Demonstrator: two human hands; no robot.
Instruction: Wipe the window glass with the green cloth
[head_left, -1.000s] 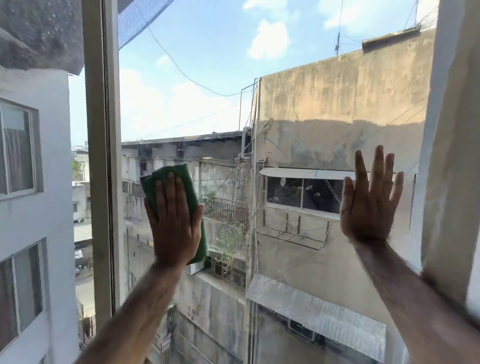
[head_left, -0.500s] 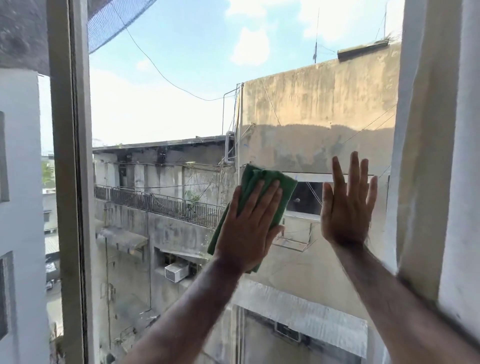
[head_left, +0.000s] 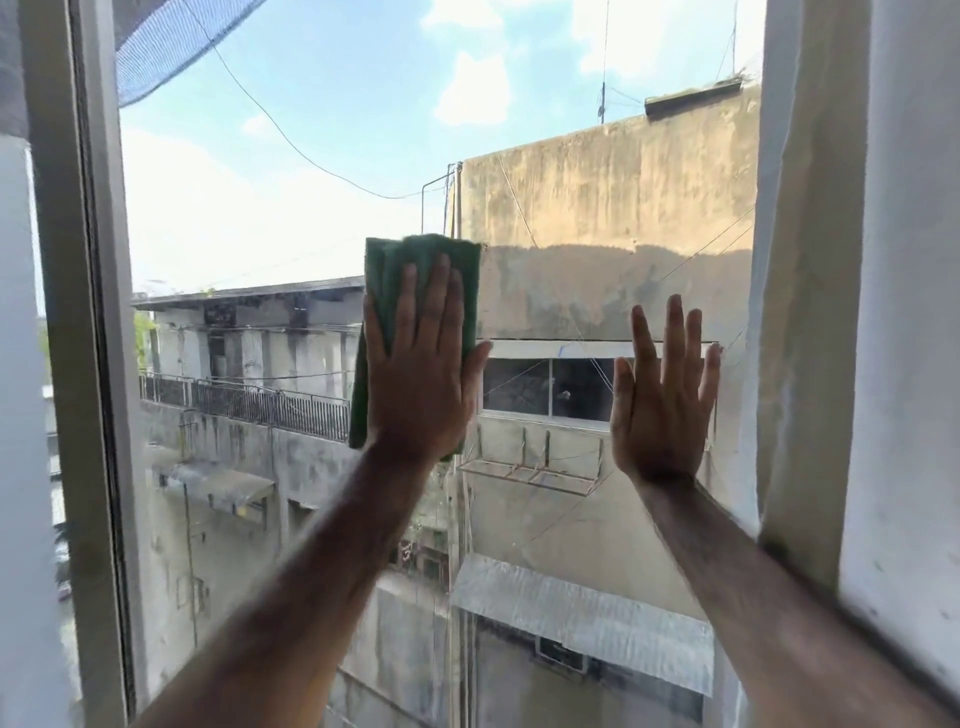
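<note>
The window glass (head_left: 291, 171) fills the middle of the view, with buildings and sky behind it. A folded green cloth (head_left: 395, 270) lies flat against the pane near its centre. My left hand (head_left: 421, 374) presses it there with a flat palm and fingers pointing up, covering the cloth's lower part. My right hand (head_left: 660, 405) rests open on the glass to the right, fingers spread upward, holding nothing, close to the right frame.
A grey vertical window frame (head_left: 88, 364) stands at the left. A white wall and frame edge (head_left: 810, 312) close off the right side, just beside my right forearm. Dark netting (head_left: 171, 47) hangs at the top left outside.
My left hand slid the cloth rightward across the pane from beside the left frame toward the centre, then up a little. My right hand has stayed planted on the glass.
</note>
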